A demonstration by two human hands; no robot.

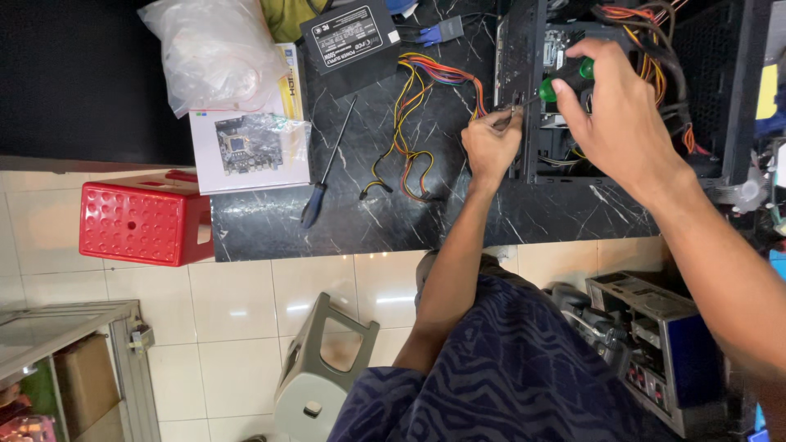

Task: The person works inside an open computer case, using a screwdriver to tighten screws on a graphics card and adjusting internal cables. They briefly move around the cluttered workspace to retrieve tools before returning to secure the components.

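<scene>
Red stool [143, 223], grey stool [323, 368], spare screwdriver [327, 168], plastic bag [214, 49].

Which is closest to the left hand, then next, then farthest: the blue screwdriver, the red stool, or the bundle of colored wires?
From the left hand:
1. Colored wires, just left of it.
2. Blue screwdriver, farther left on the counter.
3. Red stool, far left, off the counter.

Person is wearing a dark navy garment with a wavy lighter-blue line pattern [508, 368], covering lap and legs. Both forearms are showing bare, no sleeves reaching them. Left hand [490, 147] and right hand [614, 106] are wearing no gloves, rings or watch.
</scene>
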